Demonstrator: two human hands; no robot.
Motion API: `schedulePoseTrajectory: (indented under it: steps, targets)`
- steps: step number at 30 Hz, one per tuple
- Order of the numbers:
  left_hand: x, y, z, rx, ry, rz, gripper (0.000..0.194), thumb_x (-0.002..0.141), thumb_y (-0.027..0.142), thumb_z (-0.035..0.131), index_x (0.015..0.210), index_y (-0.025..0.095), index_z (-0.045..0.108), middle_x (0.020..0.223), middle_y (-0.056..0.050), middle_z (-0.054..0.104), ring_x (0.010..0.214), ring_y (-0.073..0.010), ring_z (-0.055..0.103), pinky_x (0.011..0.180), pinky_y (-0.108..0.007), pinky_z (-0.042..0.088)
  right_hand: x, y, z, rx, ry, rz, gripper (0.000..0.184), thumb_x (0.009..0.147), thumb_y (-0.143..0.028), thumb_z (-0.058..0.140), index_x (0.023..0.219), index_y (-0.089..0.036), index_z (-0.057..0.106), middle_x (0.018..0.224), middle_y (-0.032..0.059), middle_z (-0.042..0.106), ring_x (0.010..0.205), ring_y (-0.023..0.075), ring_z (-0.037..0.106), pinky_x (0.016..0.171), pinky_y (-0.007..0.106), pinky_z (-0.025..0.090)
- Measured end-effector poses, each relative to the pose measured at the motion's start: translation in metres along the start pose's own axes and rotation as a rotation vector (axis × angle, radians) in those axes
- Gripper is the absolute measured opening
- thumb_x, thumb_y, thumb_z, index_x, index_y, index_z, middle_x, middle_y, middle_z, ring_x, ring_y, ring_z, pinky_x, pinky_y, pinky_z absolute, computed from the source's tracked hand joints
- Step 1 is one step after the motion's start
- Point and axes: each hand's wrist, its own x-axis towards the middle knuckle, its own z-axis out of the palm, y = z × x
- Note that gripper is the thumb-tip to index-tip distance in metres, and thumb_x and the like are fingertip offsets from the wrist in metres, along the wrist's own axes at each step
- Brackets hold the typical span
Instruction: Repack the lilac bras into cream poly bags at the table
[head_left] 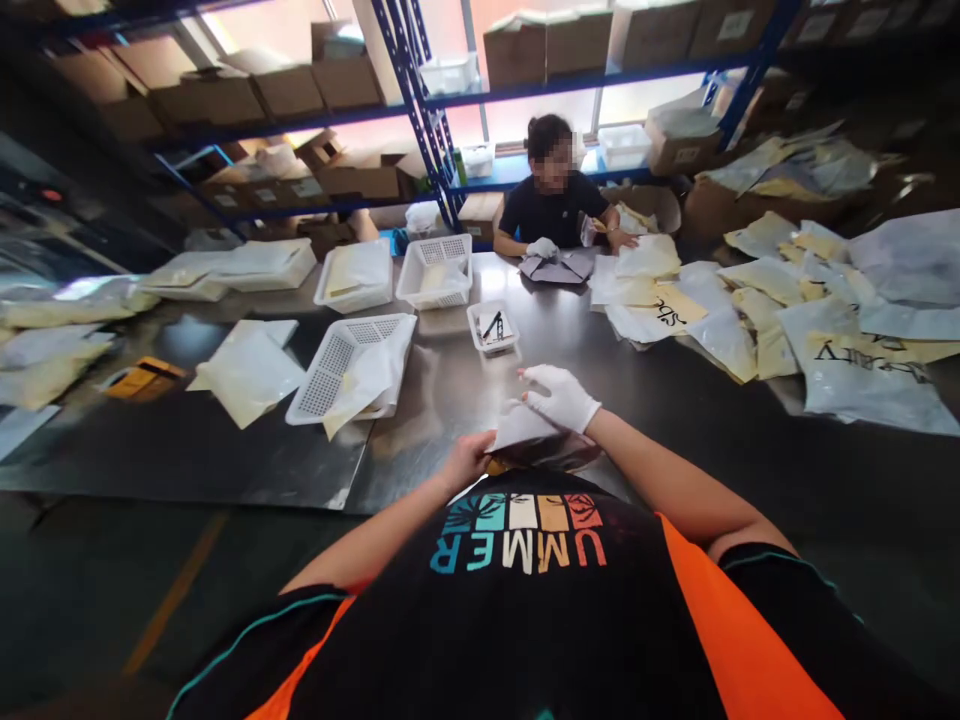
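Observation:
My bare left hand (469, 460) is closed on the left edge of a pale, whitish sheet (525, 428), close in front of my body. The sheet looks thin and folded; whether it is paper or film I cannot tell. Over its upper edge is my right hand (561, 398), in a white glove with bare fingertips. Its fingers stretch to the left, with thumb and forefinger apart. Something shiny and dark lies under the sheet, partly hidden by my shirt. Beyond my hands a small white tray (493, 345) holds a dark pen-like tool (492, 325).
White perforated baskets (309, 395) with pale sheets stand to the left on the metal table (442, 400). Bagged sheets (862, 360) pile up at right. Across the table a person (555, 200) handles a grey piece. Shelves with cardboard boxes (517, 50) rise behind.

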Motion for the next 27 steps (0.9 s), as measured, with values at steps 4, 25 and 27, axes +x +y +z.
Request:
schedulePoseTrajectory:
  steps: [4,25,27]
  targets:
    - [-0.014,-0.010,-0.014,-0.029,-0.073,0.080,0.038,0.080,0.016,0.058,0.111,0.017,0.080,0.098,-0.008,0.083,0.093,-0.0265,0.077,0.089,-0.036,0.061,0.003,-0.052,0.021,-0.144,-0.171,-0.134,0.025,0.108,-0.029,0.061,0.106,-0.017,0.083,0.099,0.0103,0.080,0.094,0.0216,0.069,0.087,0.032,0.047]
    - [-0.035,-0.092,-0.102,-0.253,0.286,0.013,0.032,0.091,0.045,0.063,0.076,0.020,0.076,0.070,-0.003,0.070,0.066,-0.0170,0.058,0.064,-0.026,0.045,0.021,-0.095,0.100,-0.568,-0.434,0.038,0.030,0.104,-0.029,0.059,0.097,-0.014,0.085,0.100,0.0146,0.081,0.088,0.0228,0.067,0.074,0.034,0.034]
    - [-0.035,-0.107,-0.108,-0.334,0.330,-0.071,0.032,0.086,0.048,0.066,0.074,0.020,0.075,0.065,-0.001,0.066,0.064,-0.0160,0.055,0.062,-0.025,0.042,0.005,-0.077,0.089,-0.597,-0.436,0.141,0.028,0.101,-0.024,0.060,0.094,-0.013,0.084,0.098,0.0162,0.081,0.086,0.0225,0.065,0.075,0.034,0.034]
